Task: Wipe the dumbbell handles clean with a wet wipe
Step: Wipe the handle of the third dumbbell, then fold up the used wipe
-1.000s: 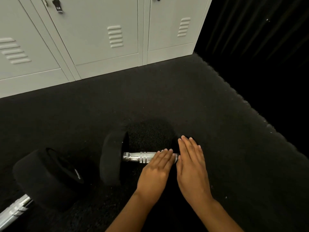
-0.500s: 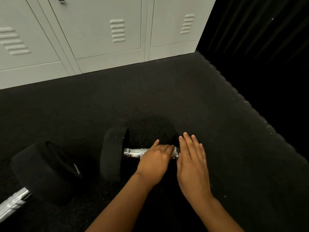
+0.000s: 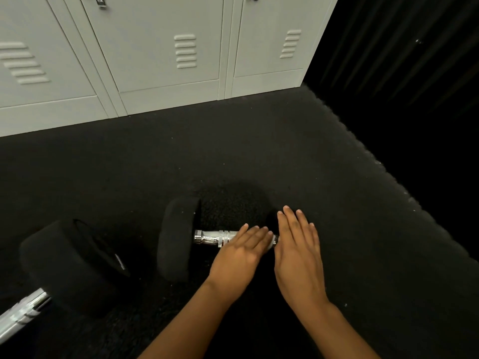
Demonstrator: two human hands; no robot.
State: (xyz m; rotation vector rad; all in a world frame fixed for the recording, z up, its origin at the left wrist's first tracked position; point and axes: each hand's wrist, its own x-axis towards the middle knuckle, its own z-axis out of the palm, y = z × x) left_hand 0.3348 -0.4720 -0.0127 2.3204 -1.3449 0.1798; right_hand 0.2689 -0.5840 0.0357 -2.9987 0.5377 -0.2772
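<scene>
**gymrat_22:** Since the shot half a second back, the left hand (image 3: pixel 239 251) has flattened out again. It was curled over the bar then; now the fingers lie straight across the right end of the chrome handle (image 3: pixel 211 237), same as a second ago. The right hand (image 3: pixel 298 255) has barely budged, and the camera tipped a touch.

**plate_loader:** Only the head view to go on, so: the dumbbell (image 3: pixel 178 238) lies on the black rubber floor (image 3: pixel 285 156), near the middle, with its left head standing up and its right head lost in the dark under the right hand. That hand is open, fingers together and straight, resting flat where the right head should be. Steadying it, I'd guess.

**gymrat_22:** And the wipe?

**plate_loader:** There's a pale bit (image 3: pixel 270 244) poking out past the left fingertips, could be the wet wipe pressed under them, but it's too small and dim to swear to. So the left hand is open, pressing, not wrapped round anything.

**gymrat_22:** So mid-wipe on the first handle?

**plate_loader:** That's my read. The left stretch of chrome looks untouched, so the next move wants a slide leftward along the bar toward the left head, keeping pressure on, then a roll to get the underside. The second dumbbell (image 3: pixel 72 263) at near left, handle running off the frame's corner, is yet to do. White lockers (image 3: pixel 168 47) stand along the far side.
</scene>
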